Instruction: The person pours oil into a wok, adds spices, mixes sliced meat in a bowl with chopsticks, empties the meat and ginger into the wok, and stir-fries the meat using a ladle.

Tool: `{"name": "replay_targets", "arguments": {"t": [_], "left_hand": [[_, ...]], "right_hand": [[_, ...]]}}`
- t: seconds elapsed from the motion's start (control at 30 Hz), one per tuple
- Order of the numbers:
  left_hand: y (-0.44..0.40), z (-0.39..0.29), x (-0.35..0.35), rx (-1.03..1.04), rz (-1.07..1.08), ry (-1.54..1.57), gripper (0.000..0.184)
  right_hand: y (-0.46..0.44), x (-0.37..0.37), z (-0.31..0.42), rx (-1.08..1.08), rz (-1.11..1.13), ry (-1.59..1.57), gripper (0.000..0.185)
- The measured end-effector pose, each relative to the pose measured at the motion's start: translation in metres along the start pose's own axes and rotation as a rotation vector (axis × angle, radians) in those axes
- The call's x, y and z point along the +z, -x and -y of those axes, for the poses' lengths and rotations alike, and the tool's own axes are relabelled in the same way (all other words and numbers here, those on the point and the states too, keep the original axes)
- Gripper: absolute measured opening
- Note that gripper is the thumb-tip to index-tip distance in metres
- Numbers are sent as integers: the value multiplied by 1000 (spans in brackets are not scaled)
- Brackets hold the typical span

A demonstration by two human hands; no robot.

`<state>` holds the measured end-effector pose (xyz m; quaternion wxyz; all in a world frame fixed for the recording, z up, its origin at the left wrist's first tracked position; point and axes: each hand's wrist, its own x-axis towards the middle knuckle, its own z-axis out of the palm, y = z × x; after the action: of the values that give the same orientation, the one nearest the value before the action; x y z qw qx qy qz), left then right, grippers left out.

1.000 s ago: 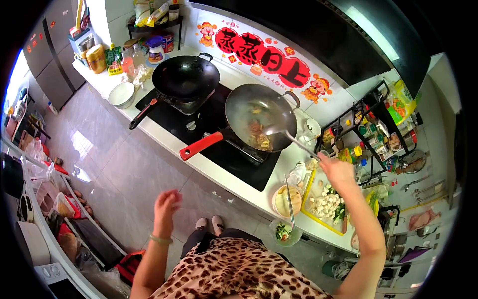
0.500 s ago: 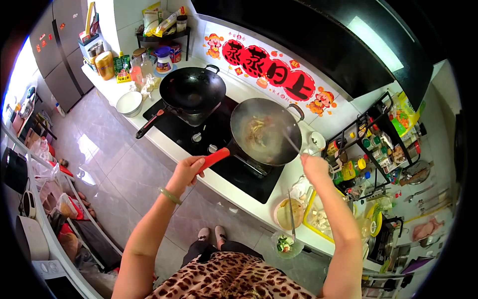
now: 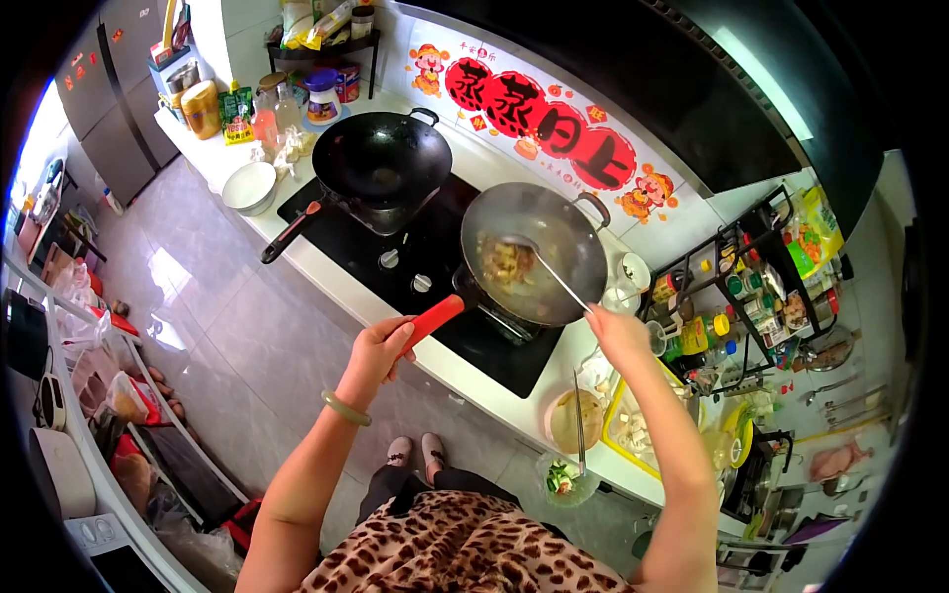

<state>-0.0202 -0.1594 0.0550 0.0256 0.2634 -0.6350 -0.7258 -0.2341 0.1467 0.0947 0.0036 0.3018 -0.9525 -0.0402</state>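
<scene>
My left hand is wrapped round the red handle of the right-hand wok, which sits over the right burner. Browned food pieces lie in the left part of that wok, with light steam over them. In my right hand is a long-handled metal spatula. It slants down into the food, and its head is partly hidden there. A second black wok stands on the left burner, its handle pointing toward the front left.
A white bowl and jars stand left of the stove. Below my right hand are a bowl with chopsticks across it, a yellow-rimmed tray and a glass bowl of chopped vegetables. A bottle rack stands right.
The spatula has swung from the wok's right side to the food. The food has gathered lower and nearer the handle, and the steam is thinner. My left hand keeps its hold.
</scene>
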Motion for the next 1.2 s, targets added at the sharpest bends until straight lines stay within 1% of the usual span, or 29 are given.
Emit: {"name": "replay_targets", "arguments": {"t": [0.03,0.1,0.13,0.2,0.33,0.4,0.47,0.53,0.6,0.67,0.73,0.8,0.87,0.9,0.93,1.0,1.03,1.13,1.2], "left_hand": [[1,0,0,-9,-1,5,34],[1,-3,1,10,0,-7,34],[1,-2,1,9,3,-7,34],[0,-1,1,13,-11,4,33],[-2,0,-1,16,4,25,33],[2,-2,1,8,-17,14,34],[-1,2,0,12,-7,12,34],[-2,3,-4,17,-6,14,34],[-2,4,-3,50,11,43,34],[-2,1,-1,35,7,48,34],[-3,3,1,24,3,50,34],[-5,6,-1,49,5,42,34],[-1,-1,0,24,0,16,34],[-1,-4,0,-13,-2,-4,34],[-1,-3,0,-18,-1,-5,34],[-2,2,0,40,2,24,34],[-3,3,1,35,1,35,34],[-2,2,1,15,-8,42,34],[-1,-2,1,19,-1,23,35]], "right_hand": [[22,-7,-7,-23,-32,111,26],[64,-28,-12,-90,-33,183,27],[76,-34,-12,-88,-31,183,27],[89,-42,-12,-78,86,239,29],[60,-7,4,-150,153,151,27],[25,13,13,-175,51,172,24],[-15,25,18,-104,4,182,24],[-30,22,11,-73,17,181,24],[-21,10,8,-48,41,190,24],[17,-27,15,-35,234,283,24],[30,-43,30,-80,228,281,25],[24,-38,31,-111,214,255,25],[-18,-10,19,-61,107,226,28],[-30,-7,10,-11,112,199,30],[-26,-10,0,-11,117,198,30],[-13,-21,-16,19,223,261,31],[2,-34,-14,37,296,252,30],[29,-49,6,14,325,233,29],[13,-36,17,-2,321,217,28]]}}
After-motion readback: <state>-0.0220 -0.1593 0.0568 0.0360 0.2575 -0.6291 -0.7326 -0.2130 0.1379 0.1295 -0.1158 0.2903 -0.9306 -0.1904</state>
